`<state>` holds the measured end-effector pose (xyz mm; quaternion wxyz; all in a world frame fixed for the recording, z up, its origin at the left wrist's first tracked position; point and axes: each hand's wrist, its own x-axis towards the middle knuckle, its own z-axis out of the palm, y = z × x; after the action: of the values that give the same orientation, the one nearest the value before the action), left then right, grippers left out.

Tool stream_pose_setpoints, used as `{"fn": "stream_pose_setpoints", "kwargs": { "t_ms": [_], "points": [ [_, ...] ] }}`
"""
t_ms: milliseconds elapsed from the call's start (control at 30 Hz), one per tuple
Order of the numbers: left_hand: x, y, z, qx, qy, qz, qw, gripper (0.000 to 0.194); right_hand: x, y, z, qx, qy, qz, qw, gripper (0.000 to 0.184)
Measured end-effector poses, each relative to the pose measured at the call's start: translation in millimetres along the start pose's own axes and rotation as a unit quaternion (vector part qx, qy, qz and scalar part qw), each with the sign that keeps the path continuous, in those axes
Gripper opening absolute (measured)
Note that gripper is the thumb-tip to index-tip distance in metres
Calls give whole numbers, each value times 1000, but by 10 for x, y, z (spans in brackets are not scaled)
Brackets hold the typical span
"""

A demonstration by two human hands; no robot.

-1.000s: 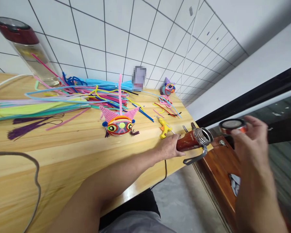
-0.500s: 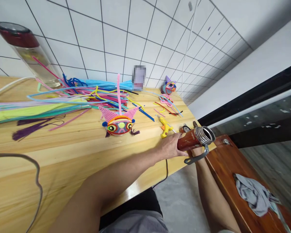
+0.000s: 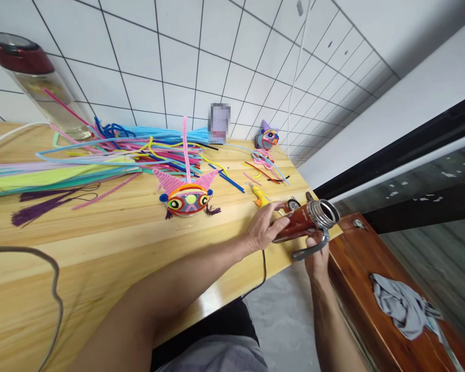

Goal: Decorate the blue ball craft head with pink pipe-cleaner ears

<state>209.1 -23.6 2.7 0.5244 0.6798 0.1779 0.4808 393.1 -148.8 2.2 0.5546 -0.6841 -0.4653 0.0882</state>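
A red-brown thermos flask (image 3: pixel 294 225) lies tilted in my hands over the table's right end, its steel mouth uncapped and facing right. A grey carry loop (image 3: pixel 312 249) hangs from its neck. My left hand (image 3: pixel 266 226) is closed around the base end, thumb along the near side. From below, my right hand (image 3: pixel 316 256) holds the flask near the neck; some of its fingers are hidden behind the flask and loop. Just beyond my left hand lies a yellow glue gun (image 3: pixel 260 196), partly covered by the fingers. A small round dark-rimmed object (image 3: pixel 293 204) sits behind the flask.
A horned pipe-cleaner mask figure (image 3: pixel 189 200) stands mid-table, a similar smaller figure (image 3: pixel 266 137) by the wall. Pipe cleaners (image 3: pixel 158 135) and purple tassels (image 3: pixel 39 209) lie left, near a tall glass bottle (image 3: pixel 50 93). A grey cloth (image 3: pixel 403 305) rests on a wooden bench (image 3: pixel 352 243).
My left hand has slid toward the flask's base and now covers more of the glue gun. My right hand shows more beneath the flask. The whole view has shifted slightly.
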Motion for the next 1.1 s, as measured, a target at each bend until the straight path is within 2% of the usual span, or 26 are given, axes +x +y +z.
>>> {"fn": "stream_pose_setpoints", "kwargs": {
  "t_ms": [100,167,267,367,433,500,567,700,767,833,967,1100],
  "points": [
    [23,-23,-65,82,125,-42,988,43,-97,-177,160,-13,-5,14,1000,72],
    [51,-50,-102,131,174,-83,972,41,-111,-305,296,-24,3,19,1000,69],
    [89,-107,-130,157,199,-120,960,38,-128,-466,514,-59,60,34,996,68],
    [105,-151,-130,152,205,-122,959,37,-155,-564,706,-104,146,72,981,79],
    [106,-159,-128,144,206,-118,961,38,-157,-592,777,-116,181,81,973,82],
    [106,-155,-130,137,205,-120,962,39,-133,-588,761,-119,188,71,972,77],
    [105,-148,-136,131,204,-122,962,38,-85,-549,650,-87,151,61,983,73],
    [105,-149,-146,126,201,-115,965,36,11,-429,335,26,-26,72,997,68],
    [105,-152,-148,129,198,-116,965,35,-3,-406,280,45,-61,72,995,63],
    [104,-150,-149,134,193,-119,965,35,-75,-431,341,45,-18,77,996,64],
    [103,-127,-148,132,191,-120,965,36,-254,-562,628,-9,128,123,984,74],
    [106,-83,-146,154,185,-145,960,34,-256,-655,750,-96,199,132,966,79]
  ]
}}
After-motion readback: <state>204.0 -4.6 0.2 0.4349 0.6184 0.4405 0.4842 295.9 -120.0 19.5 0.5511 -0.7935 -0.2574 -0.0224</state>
